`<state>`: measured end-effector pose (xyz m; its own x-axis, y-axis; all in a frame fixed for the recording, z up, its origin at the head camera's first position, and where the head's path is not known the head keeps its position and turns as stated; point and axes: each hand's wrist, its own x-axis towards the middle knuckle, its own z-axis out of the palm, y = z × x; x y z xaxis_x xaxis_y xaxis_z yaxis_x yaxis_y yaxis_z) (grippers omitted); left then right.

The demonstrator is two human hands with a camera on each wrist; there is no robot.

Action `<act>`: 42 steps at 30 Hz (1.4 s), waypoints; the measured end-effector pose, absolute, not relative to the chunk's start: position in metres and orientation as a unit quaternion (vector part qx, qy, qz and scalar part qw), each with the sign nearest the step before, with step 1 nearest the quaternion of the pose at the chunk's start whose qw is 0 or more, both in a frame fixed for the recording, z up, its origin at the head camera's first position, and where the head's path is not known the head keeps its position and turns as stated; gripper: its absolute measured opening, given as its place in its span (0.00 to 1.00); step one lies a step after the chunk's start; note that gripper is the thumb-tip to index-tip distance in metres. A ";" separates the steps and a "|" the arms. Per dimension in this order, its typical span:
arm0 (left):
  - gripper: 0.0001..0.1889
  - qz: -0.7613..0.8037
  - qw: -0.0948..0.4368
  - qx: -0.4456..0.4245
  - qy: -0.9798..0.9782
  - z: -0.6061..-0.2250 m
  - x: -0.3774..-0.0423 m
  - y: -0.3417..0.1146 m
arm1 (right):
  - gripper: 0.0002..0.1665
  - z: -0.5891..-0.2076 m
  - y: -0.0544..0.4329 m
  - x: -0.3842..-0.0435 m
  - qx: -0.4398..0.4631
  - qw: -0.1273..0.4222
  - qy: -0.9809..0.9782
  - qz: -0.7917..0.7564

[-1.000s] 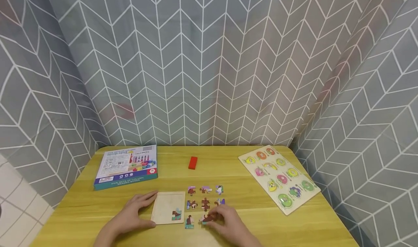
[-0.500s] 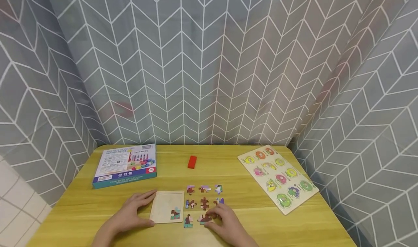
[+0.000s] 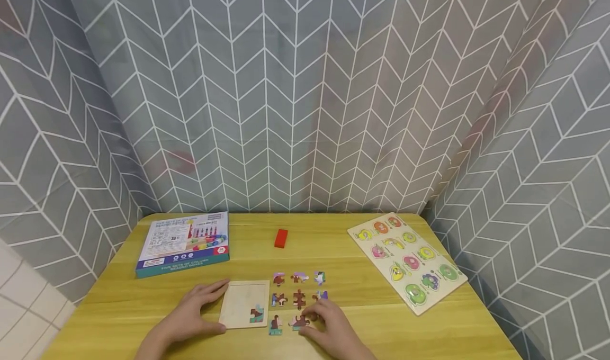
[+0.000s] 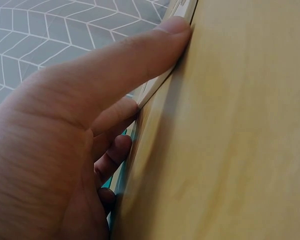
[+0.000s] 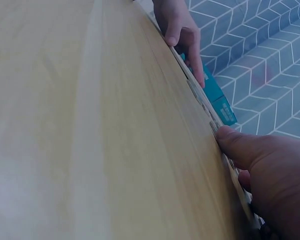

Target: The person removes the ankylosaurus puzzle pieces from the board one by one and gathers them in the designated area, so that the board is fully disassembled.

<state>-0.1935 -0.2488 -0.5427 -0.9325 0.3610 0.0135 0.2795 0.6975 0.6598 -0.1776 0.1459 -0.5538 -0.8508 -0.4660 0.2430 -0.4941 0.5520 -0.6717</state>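
My left hand (image 3: pixel 193 312) spans the left side of a shallow wooden puzzle tray (image 3: pixel 235 304), thumb at its near corner and index finger at its far corner. In the left wrist view the thumb (image 4: pixel 140 55) presses against the tray's edge. One jigsaw piece (image 3: pixel 256 314) lies in the tray's near right corner. To the right, my right hand (image 3: pixel 331 328) pinches a brown and teal jigsaw piece (image 3: pixel 299 322) between thumb and index finger, low at the table. Several loose jigsaw pieces, such as a brown one (image 3: pixel 299 298), lie in rows beside the tray.
A boxed bead set (image 3: pixel 183 243) lies at the back left of the wooden table (image 3: pixel 410 339). Behind the loose pieces is a small red block (image 3: pixel 281 238). A fruit peg puzzle board (image 3: pixel 405 262) lies at the right. Patterned curtains (image 3: pixel 286 95) hang behind and at the sides.
The right hand has shifted slightly left with its jigsaw piece, and more of that piece shows. The left hand stays at the tray.
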 end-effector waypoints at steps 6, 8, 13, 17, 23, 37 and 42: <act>0.53 0.347 0.057 0.176 0.920 -0.543 -0.195 -0.248 | 0.20 -0.554 0.147 -0.177 0.274 0.018 -0.880 0.387; 0.53 0.345 0.058 0.176 0.920 -0.543 -0.194 -0.248 | 0.19 -0.553 0.147 -0.177 0.276 0.017 -0.878 0.390; 0.52 0.339 0.063 0.176 0.922 -0.540 -0.191 -0.247 | 0.17 -0.553 0.146 -0.176 0.281 0.019 -0.878 0.388; 0.51 0.334 0.061 0.180 0.923 -0.538 -0.190 -0.248 | 0.18 -0.552 0.145 -0.176 0.275 0.020 -0.880 0.387; 0.51 0.328 0.059 0.182 0.925 -0.537 -0.190 -0.248 | 0.21 -0.552 0.144 -0.175 0.268 0.011 -0.876 0.402; 0.52 0.330 0.049 0.183 0.925 -0.545 -0.195 -0.250 | 0.20 -0.537 0.142 -0.187 0.241 -0.025 -0.857 0.456; 0.52 0.329 0.046 0.184 0.925 -0.545 -0.194 -0.250 | 0.17 -0.522 0.130 -0.202 0.253 -0.019 -0.860 0.442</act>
